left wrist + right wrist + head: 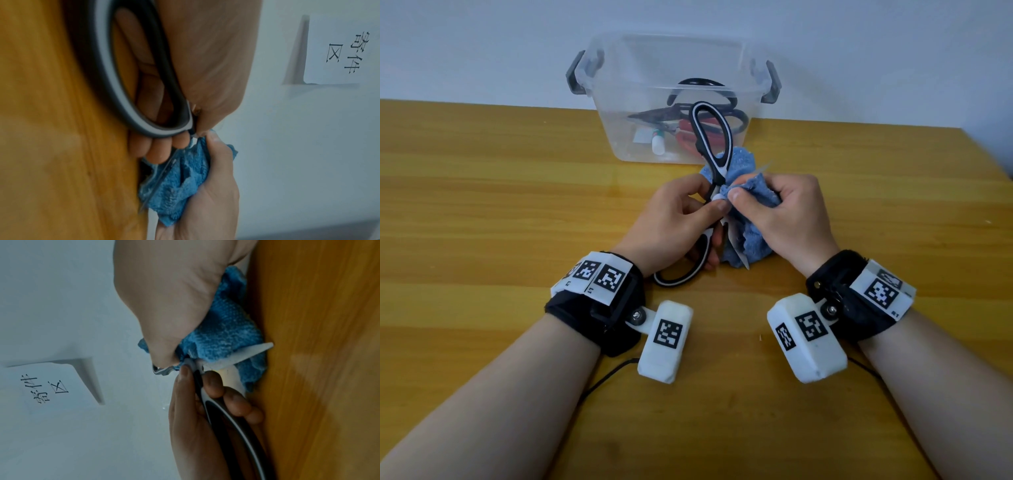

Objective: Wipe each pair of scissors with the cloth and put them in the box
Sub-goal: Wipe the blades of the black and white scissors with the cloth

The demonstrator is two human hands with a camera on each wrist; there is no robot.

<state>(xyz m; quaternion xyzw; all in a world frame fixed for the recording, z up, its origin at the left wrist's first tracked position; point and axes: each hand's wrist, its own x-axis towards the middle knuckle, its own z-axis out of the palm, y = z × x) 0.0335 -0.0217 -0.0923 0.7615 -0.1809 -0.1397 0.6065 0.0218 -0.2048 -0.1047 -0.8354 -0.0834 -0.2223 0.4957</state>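
Note:
My left hand (681, 219) grips a pair of black-and-white scissors (714, 137) near the pivot, its blades spread wide apart. One handle loop points up toward the box, the other (123, 97) lies under my palm near the table. My right hand (780, 212) pinches a bunched blue cloth (748, 240) against the pivot; the cloth (224, 331) wraps part of the blades. A white blade tip (261, 348) sticks out of the cloth. The clear plastic box (619, 137) stands just behind, with other scissors (705, 109) inside.
The box has grey latch handles (577, 73) on both ends and holds a small white bottle (658, 142). The wooden table (482, 205) stretches left and right of my hands. A paper sign (337, 52) hangs on the pale wall.

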